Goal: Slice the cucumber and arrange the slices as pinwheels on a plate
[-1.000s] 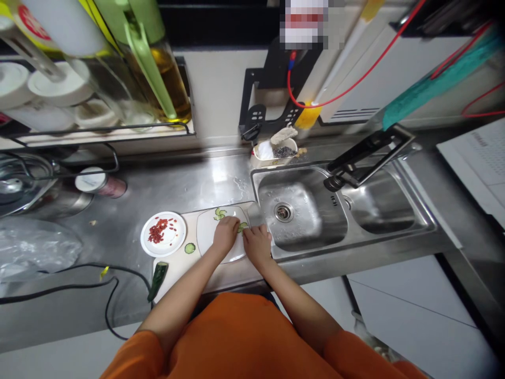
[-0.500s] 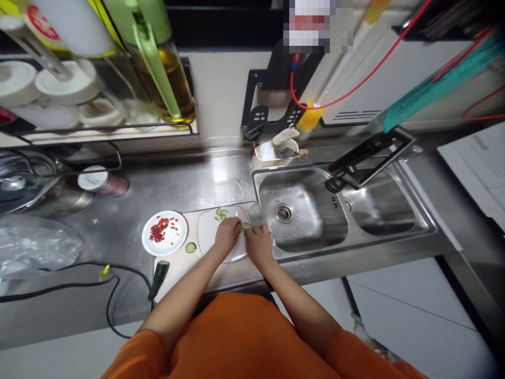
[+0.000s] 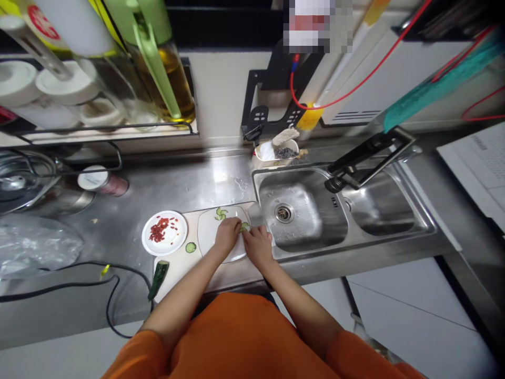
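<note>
My left hand [image 3: 228, 236] bends over the white plate [image 3: 208, 243], its fingertips closed on cucumber slices [image 3: 244, 227] near the plate's right side. Opposite it, my right hand [image 3: 258, 245] has its fingers curled in and touching the same slices at the plate's right edge. Other cucumber slices [image 3: 221, 213] lie fanned out at the back of the plate. Beneath the plate is a pale cutting board [image 3: 179, 269]. On the board's left part are a single cucumber round [image 3: 191, 247] and a cut piece of cucumber [image 3: 159, 279]. Behind my right hand shows a greyish flat blade [image 3: 257, 213], partly hidden.
Left of the plate stands a white dish [image 3: 148, 243] of small red berries. A steel sink [image 3: 303, 237] with a black tap [image 3: 351, 160] is on the right. A jar [image 3: 103, 180], a plastic bag [image 3: 35, 245] and a black cable [image 3: 79, 283] occupy the left counter.
My right hand has shifted very slightly left, its fingers closer to the cucumber slices. My left hand and the other things look the same.
</note>
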The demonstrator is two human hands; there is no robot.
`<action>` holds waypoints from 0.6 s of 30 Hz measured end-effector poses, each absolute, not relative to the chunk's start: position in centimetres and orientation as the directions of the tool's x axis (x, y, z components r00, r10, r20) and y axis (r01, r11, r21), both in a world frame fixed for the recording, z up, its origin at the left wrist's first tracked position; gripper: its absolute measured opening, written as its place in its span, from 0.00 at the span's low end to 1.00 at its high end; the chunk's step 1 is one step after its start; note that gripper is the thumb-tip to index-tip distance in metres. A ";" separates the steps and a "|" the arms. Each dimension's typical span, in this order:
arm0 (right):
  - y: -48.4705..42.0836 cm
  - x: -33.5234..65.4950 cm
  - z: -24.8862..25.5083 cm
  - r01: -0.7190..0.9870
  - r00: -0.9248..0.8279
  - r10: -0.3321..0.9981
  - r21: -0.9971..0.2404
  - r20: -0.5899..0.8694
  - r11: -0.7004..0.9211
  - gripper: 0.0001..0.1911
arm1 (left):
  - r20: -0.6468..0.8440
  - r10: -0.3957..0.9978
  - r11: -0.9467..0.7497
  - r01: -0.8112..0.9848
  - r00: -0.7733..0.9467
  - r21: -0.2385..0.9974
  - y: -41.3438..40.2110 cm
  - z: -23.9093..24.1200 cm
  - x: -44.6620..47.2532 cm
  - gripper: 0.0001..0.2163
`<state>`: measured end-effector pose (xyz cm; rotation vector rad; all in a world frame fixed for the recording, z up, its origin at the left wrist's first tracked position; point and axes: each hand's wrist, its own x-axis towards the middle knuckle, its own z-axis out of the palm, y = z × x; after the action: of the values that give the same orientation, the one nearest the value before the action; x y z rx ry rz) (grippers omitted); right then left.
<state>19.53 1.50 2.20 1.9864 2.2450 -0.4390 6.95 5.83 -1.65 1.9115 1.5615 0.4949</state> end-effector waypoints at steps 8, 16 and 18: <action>1.2 19.6 2.6 0.978 -0.153 0.960 -0.175 -0.233 0.113 0.13 | -0.094 0.974 -0.087 0.723 0.206 0.685 5.9 -1.2 6.9 0.07; -1.2 19.9 2.9 0.948 -0.246 0.951 -0.249 -0.186 0.197 0.10 | 0.038 0.999 -0.045 0.751 0.027 0.659 3.5 1.2 1.9 0.08; -2.0 19.7 2.8 0.941 -0.272 0.941 -0.260 -0.200 0.216 0.10 | 0.020 0.999 0.017 0.787 -0.037 0.616 1.9 1.7 -0.6 0.09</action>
<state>19.73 -2.01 2.81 1.8967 2.4509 -0.5227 -0.58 1.92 1.66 1.8208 1.8772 0.6676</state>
